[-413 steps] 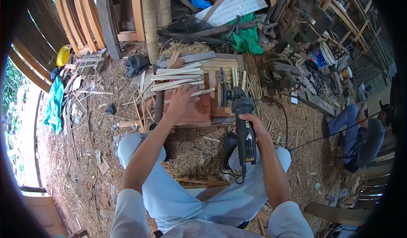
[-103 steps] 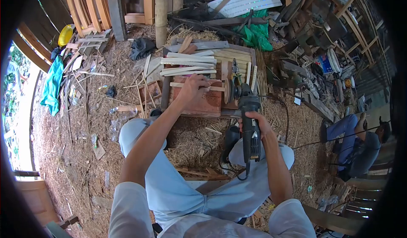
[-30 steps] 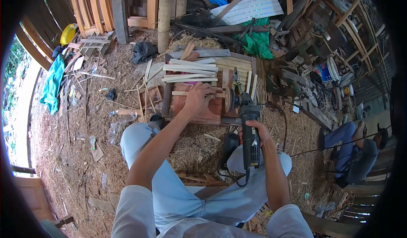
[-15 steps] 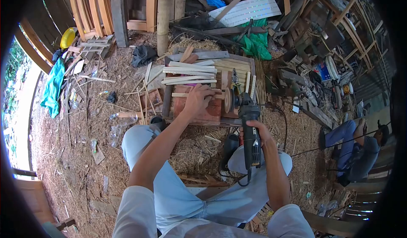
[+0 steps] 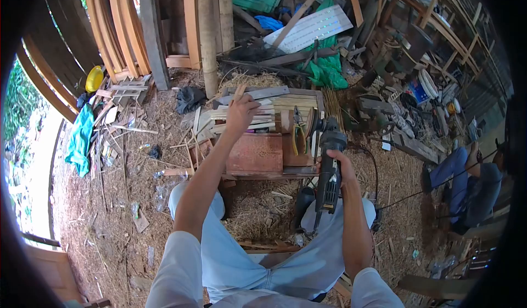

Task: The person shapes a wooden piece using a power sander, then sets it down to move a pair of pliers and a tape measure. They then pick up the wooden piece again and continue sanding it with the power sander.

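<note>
My right hand (image 5: 341, 168) is wrapped round the body of a black angle grinder (image 5: 329, 182), upright in view over my right knee. Its disc (image 5: 310, 122) faces left at the bench's right side. My left hand (image 5: 243, 115) reaches over a pile of pale wooden strips (image 5: 267, 111), fingers curled; whether a strip is between them is hidden. Just below lies a reddish board (image 5: 254, 154) on the low bench. Pliers with yellow handles (image 5: 298, 139) rest between the board and the grinder.
A grey plank (image 5: 258, 94) lies along the bench's far edge. The grinder's cord (image 5: 375, 171) loops to the right. Another person (image 5: 466, 182) sits at far right. Shavings and scraps cover the floor (image 5: 137, 198); a bamboo post (image 5: 208, 44) stands behind the bench.
My left hand has moved up and away from the disc to the strip pile. The strip it held across the reddish board is gone from there. The grinder has shifted slightly, and the view has tilted.
</note>
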`<state>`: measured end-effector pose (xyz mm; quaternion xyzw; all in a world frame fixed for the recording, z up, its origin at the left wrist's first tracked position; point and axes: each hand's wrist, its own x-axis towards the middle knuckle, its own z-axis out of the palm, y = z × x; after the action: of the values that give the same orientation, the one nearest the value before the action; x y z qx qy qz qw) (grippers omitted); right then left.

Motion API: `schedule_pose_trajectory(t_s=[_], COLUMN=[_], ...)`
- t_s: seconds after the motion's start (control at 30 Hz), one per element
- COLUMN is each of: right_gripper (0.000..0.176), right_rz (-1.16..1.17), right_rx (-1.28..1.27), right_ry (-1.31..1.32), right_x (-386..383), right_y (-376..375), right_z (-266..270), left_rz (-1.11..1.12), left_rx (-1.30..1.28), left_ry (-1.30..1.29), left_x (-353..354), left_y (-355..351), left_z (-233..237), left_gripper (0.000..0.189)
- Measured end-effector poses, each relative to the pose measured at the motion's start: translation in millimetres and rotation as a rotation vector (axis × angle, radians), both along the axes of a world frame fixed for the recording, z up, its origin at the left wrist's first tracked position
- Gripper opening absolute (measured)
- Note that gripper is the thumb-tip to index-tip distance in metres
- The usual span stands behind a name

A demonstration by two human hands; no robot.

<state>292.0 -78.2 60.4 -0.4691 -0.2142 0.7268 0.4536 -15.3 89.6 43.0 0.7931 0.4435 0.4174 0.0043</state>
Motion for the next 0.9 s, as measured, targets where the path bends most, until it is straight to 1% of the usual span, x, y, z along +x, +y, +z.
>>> schedule_pose_trajectory(t_s=[0.03, 0.1, 0.17, 0.23, 0.27, 0.3, 0.37, 0.4, 0.47, 0.53, 0.57, 0.63, 0.67, 0.73, 0.77, 0.83, 0.87, 0.9], right_gripper=[0.033, 0.035, 0.041, 0.040, 0.039, 0.039, 0.039, 0.040, 0.040, 0.040, 0.040, 0.041, 0.041, 0.040, 0.040, 0.039, 0.039, 0.038], right_rz=[-0.043, -0.080, -0.043, -0.099, -0.140, -0.157, -0.207, -0.166, -0.231, -0.351, -0.359, -0.425, -0.433, -0.388, -0.396, -0.438, -0.443, -0.463], right_rx=[-0.027, -0.018, 0.044, 0.026, 0.021, 0.017, 0.057, 0.069, 0.069, 0.070, 0.061, 0.116, 0.109, 0.121, 0.118, 0.144, 0.143, 0.144], right_ry=[0.029, 0.024, 0.001, 0.013, 0.023, 0.024, 0.068, 0.081, 0.105, 0.126, 0.126, 0.133, 0.133, 0.139, 0.141, 0.155, 0.159, 0.150], right_x=[0, 6, 18, 19, 21, 26, 37, 43, 48, 54, 57, 60, 64, 72, 73, 71, 69, 67], right_y=[-1, -4, -5, -11, -11, -10, -13, -17, -20, -22, -26, -32, -35, -39, -42, -42, -44, -44], right_z=[4, 6, -2, 6, 10, 12, 12, 17, 17, 13, 11, 16, 15, 15, 15, 20, 22, 24], left_rz=[-0.011, -0.051, -0.073, -0.008, 0.020, 0.004, -0.180, -0.296, -0.332, -0.274, -0.281, -0.173, -0.181, -0.017, -0.024, 0.081, 0.076, 0.076], left_rx=[0.001, -0.056, -0.102, 0.023, 0.063, 0.060, -0.004, -0.187, -0.289, -0.492, -0.501, -0.387, -0.394, -0.463, -0.465, -0.617, -0.580, -0.577], left_ry=[0.006, 0.055, 0.050, 0.029, 0.041, 0.042, -0.052, -0.196, -0.200, -0.058, -0.056, 0.292, 0.294, 0.591, 0.595, 0.591, 0.553, 0.558], left_x=[-4, -6, -8, -4, 2, 11, 36, 57, 99, 139, 156, 187, 196, 211, 215, 223, 223, 222], left_y=[3, 7, 5, -2, -8, -11, -18, -27, -46, -58, -61, -57, -58, -60, -61, -56, -51, -50], left_z=[-5, -11, -16, -10, -4, -2, -2, 0, 0, -9, -15, -29, -32, -32, -31, -37, -45, -41], left_gripper=[0.015, 0.016, 0.017, 0.021, 0.021, 0.021, 0.019, 0.017, 0.018, 0.021, 0.021, 0.020, 0.020, 0.020, 0.020, 0.022, 0.022, 0.022])
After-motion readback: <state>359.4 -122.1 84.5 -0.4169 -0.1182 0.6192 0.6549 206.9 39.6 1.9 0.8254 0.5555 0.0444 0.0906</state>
